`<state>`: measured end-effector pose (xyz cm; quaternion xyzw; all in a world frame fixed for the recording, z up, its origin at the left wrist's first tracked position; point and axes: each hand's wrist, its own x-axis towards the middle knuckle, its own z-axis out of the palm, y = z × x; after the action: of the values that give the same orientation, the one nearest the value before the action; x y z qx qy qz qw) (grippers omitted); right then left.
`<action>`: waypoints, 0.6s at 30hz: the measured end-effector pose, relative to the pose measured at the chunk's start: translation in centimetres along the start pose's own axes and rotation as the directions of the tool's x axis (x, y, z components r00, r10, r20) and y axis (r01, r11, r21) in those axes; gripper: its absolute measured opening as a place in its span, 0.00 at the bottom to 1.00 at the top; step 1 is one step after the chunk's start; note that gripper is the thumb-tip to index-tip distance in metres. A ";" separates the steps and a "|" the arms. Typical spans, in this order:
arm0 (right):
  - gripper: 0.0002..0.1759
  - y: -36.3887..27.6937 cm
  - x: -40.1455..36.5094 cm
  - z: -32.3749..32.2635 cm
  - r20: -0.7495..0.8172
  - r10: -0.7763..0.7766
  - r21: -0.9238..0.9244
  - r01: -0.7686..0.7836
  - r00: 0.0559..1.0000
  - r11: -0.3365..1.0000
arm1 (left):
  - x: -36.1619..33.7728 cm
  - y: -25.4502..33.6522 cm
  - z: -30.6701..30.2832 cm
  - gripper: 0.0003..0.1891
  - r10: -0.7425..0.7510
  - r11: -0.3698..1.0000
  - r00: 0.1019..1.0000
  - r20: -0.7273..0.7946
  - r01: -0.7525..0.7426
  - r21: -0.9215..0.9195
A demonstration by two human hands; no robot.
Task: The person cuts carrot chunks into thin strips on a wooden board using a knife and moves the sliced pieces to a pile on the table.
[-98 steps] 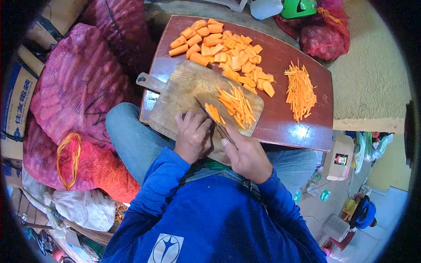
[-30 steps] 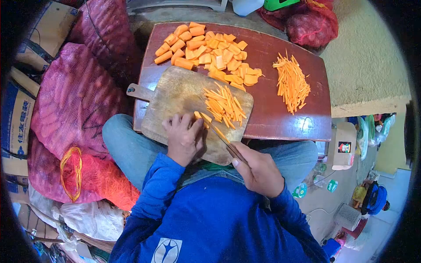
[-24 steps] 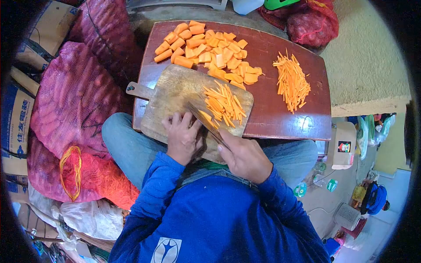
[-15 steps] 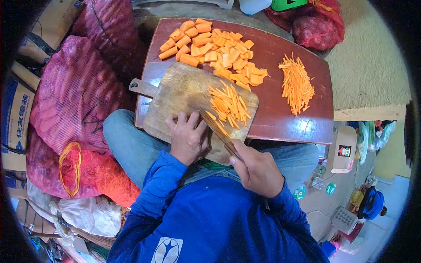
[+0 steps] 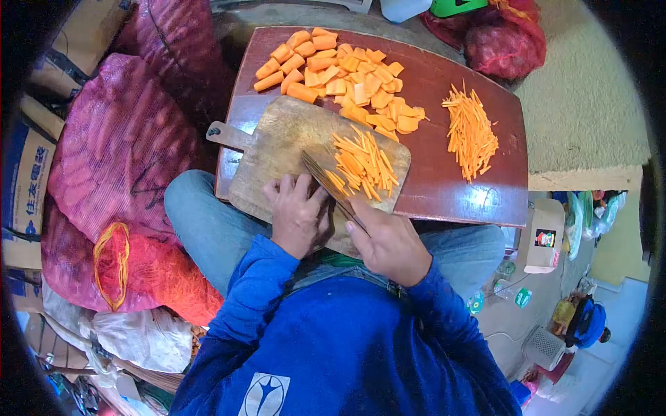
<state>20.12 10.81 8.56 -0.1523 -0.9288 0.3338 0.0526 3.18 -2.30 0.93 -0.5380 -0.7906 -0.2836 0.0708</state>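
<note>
A wooden cutting board (image 5: 274, 149) lies on the near part of the red table. My right hand (image 5: 388, 244) grips a knife (image 5: 326, 179), its blade slanting up and left across the board. Close to the blade's left side, my left hand (image 5: 300, 211) rests on the board with curled fingers; whatever lies beneath them is hidden. Thin carrot strips (image 5: 364, 165) are heaped to the right of the blade. Beyond the board are carrot chunks and flat slices (image 5: 371, 83). Another pile of carrot strips (image 5: 470, 132) lies at the table's right.
The red table (image 5: 433, 166) stands before my crossed legs. Large mesh sacks (image 5: 118, 152) and an orange-red net bag (image 5: 163, 277) are at the left. A red net sack (image 5: 503, 48) lies behind the table's right corner. An open cardboard box (image 5: 544, 236) is at the right.
My right hand and the knife have moved left and slightly up, with the blade tip farther over the board. My left hand has barely moved.
</note>
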 end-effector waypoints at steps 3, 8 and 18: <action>0.23 -0.8 0.0 -1.2 -0.018 -0.037 0.028 0.038 0.999 0.999 | 0.3 -0.2 -0.2 0.18 -0.003 1.000 1.000 -0.030 0.002 -0.010; 0.24 0.2 0.8 0.2 0.003 -0.035 0.027 0.035 0.999 0.999 | 0.3 -0.2 0.1 0.18 -0.013 0.998 0.999 -0.045 0.010 -0.062; 0.24 -0.4 1.3 0.5 0.015 0.015 0.013 -0.015 1.000 1.000 | -0.2 -0.7 0.2 0.18 -0.005 0.996 0.997 -0.073 -0.001 -0.090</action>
<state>18.72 10.64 8.39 -0.1566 -0.9258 0.3412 0.0441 2.69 -2.52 0.41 -0.5292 -0.7745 -0.3385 0.0751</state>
